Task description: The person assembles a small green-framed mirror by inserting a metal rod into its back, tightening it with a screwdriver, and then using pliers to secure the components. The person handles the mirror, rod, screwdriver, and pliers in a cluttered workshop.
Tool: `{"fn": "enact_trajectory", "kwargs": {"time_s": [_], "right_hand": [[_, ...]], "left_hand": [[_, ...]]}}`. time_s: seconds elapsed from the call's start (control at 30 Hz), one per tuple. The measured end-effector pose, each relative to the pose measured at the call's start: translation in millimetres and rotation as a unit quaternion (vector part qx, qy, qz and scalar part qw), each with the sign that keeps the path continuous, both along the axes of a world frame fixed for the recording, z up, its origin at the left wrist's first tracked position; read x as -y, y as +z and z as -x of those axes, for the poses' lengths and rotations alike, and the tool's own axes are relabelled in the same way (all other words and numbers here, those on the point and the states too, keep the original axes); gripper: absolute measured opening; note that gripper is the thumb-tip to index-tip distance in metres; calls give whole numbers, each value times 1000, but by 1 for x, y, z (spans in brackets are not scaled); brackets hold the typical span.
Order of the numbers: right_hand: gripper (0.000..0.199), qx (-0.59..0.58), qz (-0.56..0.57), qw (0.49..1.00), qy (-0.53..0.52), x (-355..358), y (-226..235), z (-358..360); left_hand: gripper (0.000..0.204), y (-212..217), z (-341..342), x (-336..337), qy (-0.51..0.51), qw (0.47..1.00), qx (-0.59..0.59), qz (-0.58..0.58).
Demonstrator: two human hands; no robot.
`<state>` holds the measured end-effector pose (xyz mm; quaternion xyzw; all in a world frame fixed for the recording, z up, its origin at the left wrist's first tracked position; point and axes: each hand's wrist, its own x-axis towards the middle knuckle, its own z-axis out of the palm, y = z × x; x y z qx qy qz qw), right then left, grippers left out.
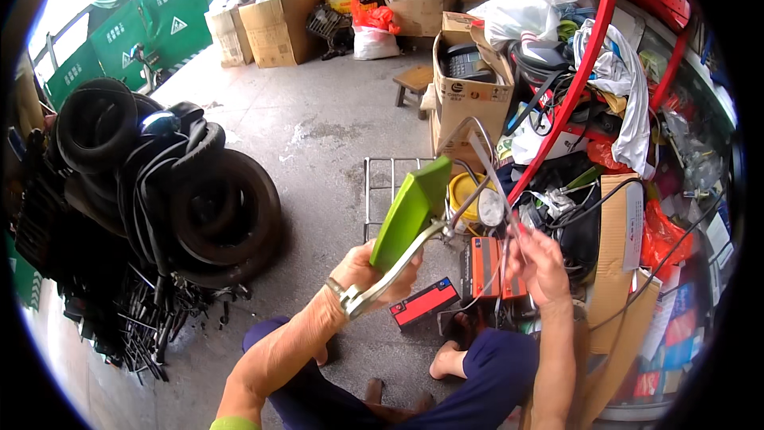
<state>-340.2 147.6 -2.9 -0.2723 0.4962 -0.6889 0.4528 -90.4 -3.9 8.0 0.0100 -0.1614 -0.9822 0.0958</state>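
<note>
My left hand (pixel 372 277) is closed around a bright green plastic panel (pixel 410 211) that angles up in front of me. A silvery metal bar (pixel 390 279) crosses that hand, with a rounded end near my wrist and a bolted joint at its far end. My right hand (pixel 541 267) pinches the near end of a thin metal tool with a bent frame (pixel 485 155), which slants up and away; its exact kind is unclear. Below the hands, a red-and-black battery (pixel 425 303) lies on the floor beside a larger orange-and-black battery (pixel 487 267).
Tyres (pixel 227 219) and inner tubes are heaped at the left. A metal wire rack (pixel 380 183) and a yellow tub (pixel 469 195) stand ahead. Open cardboard box (pixel 477 95), red metal frame (pixel 569 103) and cluttered cables line the right. A small wooden stool (pixel 415 80) stands farther off.
</note>
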Motion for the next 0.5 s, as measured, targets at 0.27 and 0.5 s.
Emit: {"fn": "enact_trajectory", "kwargs": {"time_s": [0.27,0.5], "right_hand": [[20,-17,70,988,-135,86,47,-99],[20,-274,-18,957,-94,59,-4,-101]], "left_hand": [[37,-16,-17,-36,-59,994,21,-95],[25,-18,-10,-46,-66,980,173,-73]]}}
